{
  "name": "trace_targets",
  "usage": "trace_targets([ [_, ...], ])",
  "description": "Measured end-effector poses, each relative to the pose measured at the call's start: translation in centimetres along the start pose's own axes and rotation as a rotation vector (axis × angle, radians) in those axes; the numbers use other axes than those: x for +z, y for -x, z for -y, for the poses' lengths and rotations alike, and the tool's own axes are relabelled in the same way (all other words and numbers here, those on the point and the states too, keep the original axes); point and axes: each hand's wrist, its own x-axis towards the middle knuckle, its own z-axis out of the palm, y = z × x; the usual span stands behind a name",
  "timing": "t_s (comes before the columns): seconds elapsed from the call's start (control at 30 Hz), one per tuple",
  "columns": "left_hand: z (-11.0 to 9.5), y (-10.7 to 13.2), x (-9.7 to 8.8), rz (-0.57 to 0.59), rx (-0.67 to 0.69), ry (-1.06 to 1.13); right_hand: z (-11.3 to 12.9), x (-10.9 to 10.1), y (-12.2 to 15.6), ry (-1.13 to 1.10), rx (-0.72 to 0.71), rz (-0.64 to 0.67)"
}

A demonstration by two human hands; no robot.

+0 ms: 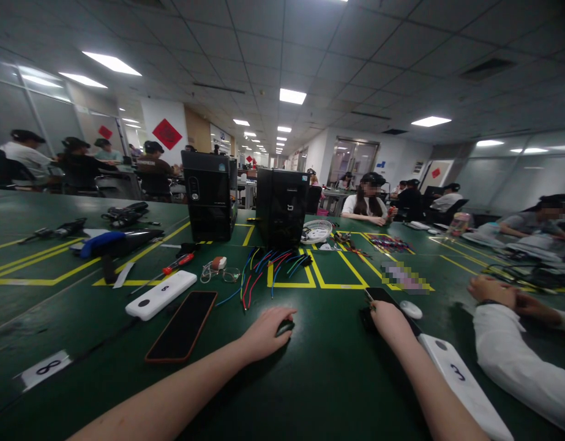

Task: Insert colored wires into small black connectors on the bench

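My left hand (266,334) rests on the green table (319,367), its fingers curled together; a small dark patch shows between thumb and fingers, and I cannot make out whether it is an object. To its left lies a phone with an orange-brown edge (183,324). My right hand (390,321) is closed over a dark phone-like slab (384,296). A thin pale tip (368,295) shows at its fingertips, too small to name. Beside that hand sits a white rounded case (411,309). Coloured wires (259,272) lie beyond my left hand.
Two black computer towers (209,196) (282,205) stand ahead. White power banks (161,294) (461,373) lie on both sides. A red screwdriver (177,263), glasses (229,274) and a white basket (316,231) are farther off. A co-worker's white sleeve (512,349) is close at right.
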Motion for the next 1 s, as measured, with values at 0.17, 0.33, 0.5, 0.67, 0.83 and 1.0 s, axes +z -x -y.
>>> trace_targets([
  [0.17, 0.2, 0.0, 0.2, -0.008, -0.003, -0.001, 0.0, 0.4, -0.1, -0.006, -0.013, -0.037],
  [0.33, 0.0, 0.0, 0.0, 0.0, 0.001, -0.002, -0.1, 0.6, -0.1, -0.01, -0.042, -0.065],
  [0.5, -0.1, 0.1, -0.1, 0.005, -0.003, -0.014, 0.3, 0.3, 0.3, 0.001, -0.08, -0.04],
  [0.67, -0.3, 0.1, -0.2, 0.019, -0.008, -0.004, 0.2, 0.1, 0.4, -0.048, -0.082, -0.056],
  [0.83, -0.4, 0.0, -0.3, 0.02, -0.016, -0.008, -0.4, 0.1, 0.0, -0.078, -0.089, -0.084],
  [1.0, -0.1, 0.0, 0.0, 0.011, -0.002, -0.012, -0.6, -0.1, -0.1, -0.064, -0.132, -0.061],
])
